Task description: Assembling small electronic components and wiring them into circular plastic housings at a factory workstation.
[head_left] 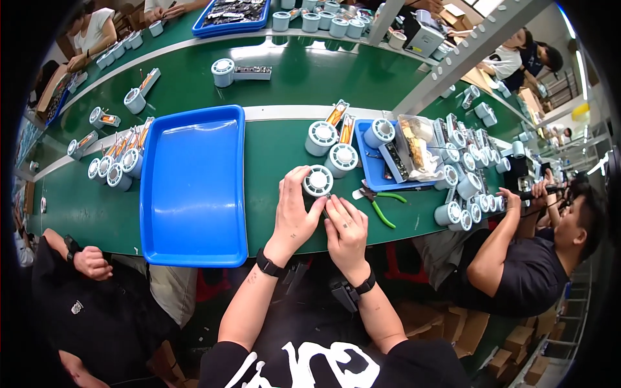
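My left hand (pixel 292 216) is closed around the side of a pale blue cylindrical housing (pixel 317 181), which has a white round centre and a ring of dark slots on its face. Close against the housing's near edge, my right hand (pixel 347 234) has its fingers pinched together. A small dark bit shows at those fingertips, too small to name. Just beyond stand two similar housings (pixel 321 138) (pixel 342 159), with long open cases (pixel 337 114) showing orange parts behind them. Right of my right hand lies a pair of green-handled cutters (pixel 381 202).
An upright-rimmed blue tray (pixel 194 194) lies to my left, bare inside. A smaller blue tray (pixel 369 169) at right holds a housing and a plastic box (pixel 417 145). Many housings crowd the right (pixel 469 184). A metal post (pixel 446 71) rises beyond. People sit on both sides.
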